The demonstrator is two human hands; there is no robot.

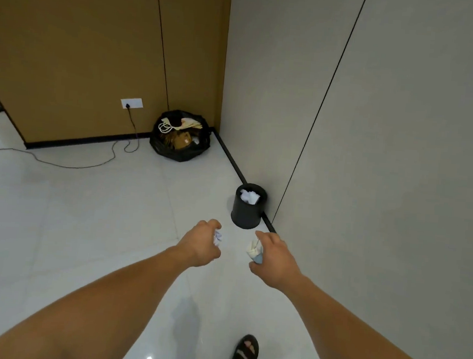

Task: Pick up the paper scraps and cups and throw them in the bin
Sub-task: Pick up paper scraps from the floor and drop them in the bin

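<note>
A small black bin stands on the floor against the grey wall, with white crumpled paper inside it. My left hand is closed around a crumpled white paper scrap, short of the bin and to its left. My right hand grips a crushed white and pale blue paper cup, just below the bin. Both arms reach forward over the floor.
A full black rubbish bag sits in the corner by the brown wall. A black cable runs from a wall socket across the glossy white floor. The grey wall is close on the right. My sandalled foot is below.
</note>
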